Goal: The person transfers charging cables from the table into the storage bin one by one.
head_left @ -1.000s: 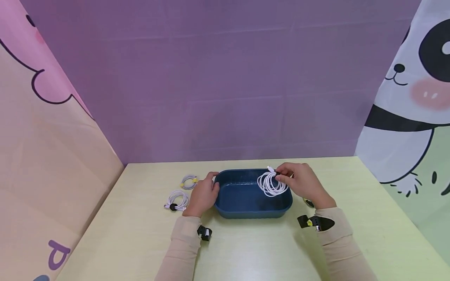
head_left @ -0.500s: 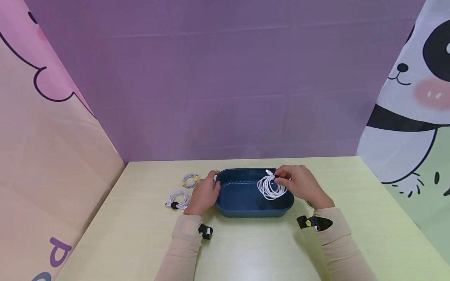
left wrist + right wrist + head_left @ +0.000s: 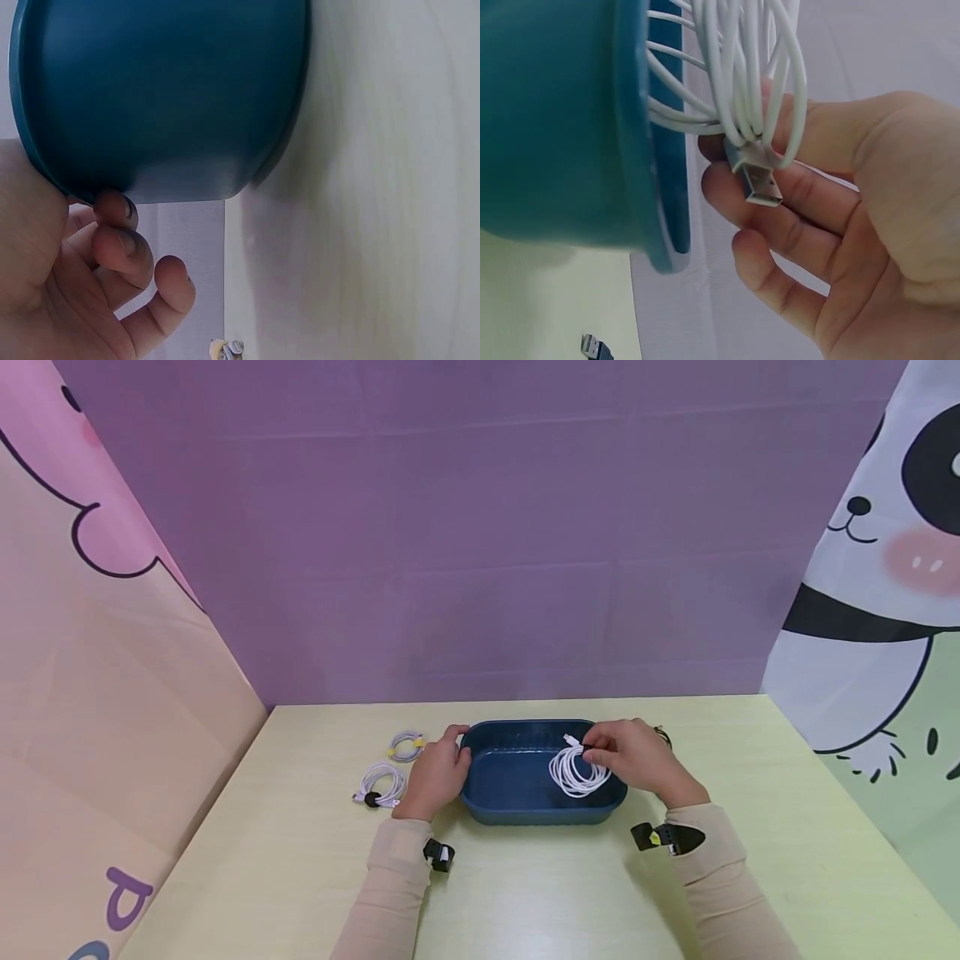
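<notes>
A dark blue rectangular bin (image 3: 540,817) stands on the table. At its left end my left hand (image 3: 435,772) grips the rim; in the left wrist view some of its fingers (image 3: 124,251) curl free below the bin wall (image 3: 165,97). My right hand (image 3: 637,752) pinches a coiled white USB cable (image 3: 576,778) by its tied part. The coil hangs within the bin's right end, partly below the rim. In the right wrist view the metal USB plug (image 3: 761,184) points out between the coil and the fingers.
Left of the bin lie a grey coiled cable (image 3: 406,746) with yellow ties and a white coiled cable (image 3: 380,785) with a black tie. Behind my right hand a dark cable (image 3: 663,737) shows partly. A purple backdrop (image 3: 480,543) rises at the table's far edge.
My right hand has lowered the white cable further into the bin and shifted slightly left. The dark cable beyond that hand now shows. My left hand stays on the rim.
</notes>
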Motion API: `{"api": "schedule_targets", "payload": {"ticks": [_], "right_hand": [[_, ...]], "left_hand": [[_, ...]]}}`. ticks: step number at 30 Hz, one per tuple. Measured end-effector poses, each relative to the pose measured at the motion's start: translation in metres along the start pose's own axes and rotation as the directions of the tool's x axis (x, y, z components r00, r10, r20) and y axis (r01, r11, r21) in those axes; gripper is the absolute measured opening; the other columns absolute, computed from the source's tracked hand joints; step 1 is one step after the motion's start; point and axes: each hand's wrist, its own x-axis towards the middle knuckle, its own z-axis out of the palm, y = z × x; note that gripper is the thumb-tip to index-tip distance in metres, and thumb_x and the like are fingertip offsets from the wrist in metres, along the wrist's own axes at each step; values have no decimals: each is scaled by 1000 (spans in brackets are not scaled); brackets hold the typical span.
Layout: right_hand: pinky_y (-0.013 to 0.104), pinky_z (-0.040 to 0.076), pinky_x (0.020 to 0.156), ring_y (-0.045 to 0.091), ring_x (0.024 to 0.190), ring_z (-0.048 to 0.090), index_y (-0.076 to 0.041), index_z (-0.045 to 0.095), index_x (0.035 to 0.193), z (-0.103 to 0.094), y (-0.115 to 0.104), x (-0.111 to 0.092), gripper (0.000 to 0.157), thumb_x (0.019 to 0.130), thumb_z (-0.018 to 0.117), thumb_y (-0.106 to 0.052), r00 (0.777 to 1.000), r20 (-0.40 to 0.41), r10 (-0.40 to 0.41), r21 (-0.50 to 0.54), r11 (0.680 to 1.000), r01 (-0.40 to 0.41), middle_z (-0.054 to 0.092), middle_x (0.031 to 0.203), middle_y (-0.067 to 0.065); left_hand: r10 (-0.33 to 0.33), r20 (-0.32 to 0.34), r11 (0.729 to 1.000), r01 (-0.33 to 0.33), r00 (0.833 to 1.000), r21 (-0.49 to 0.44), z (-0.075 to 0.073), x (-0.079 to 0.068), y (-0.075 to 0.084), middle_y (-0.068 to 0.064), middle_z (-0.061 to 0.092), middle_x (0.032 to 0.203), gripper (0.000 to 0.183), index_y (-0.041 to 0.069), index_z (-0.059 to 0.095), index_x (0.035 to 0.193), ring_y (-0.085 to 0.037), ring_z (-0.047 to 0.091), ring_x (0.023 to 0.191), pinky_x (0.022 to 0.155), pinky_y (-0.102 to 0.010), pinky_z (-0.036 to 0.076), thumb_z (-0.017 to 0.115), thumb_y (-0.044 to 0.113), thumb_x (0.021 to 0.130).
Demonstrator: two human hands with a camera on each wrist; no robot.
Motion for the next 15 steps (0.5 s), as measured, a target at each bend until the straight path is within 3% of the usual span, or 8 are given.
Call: {"api": "schedule_targets", "payload": {"ticks": [15], "right_hand": [[31,53,71,9,75,63,-8,76,102,8,3,3,13,92,76,-15,998,58,-13,-35,999,15,72,83,-3]], "left_hand": [[3,-10,1000,-3,1000,5,2,1,-1,1,47,59,40,8,53,144,-14,43,45,46,-27,32,56,16,105]]}}
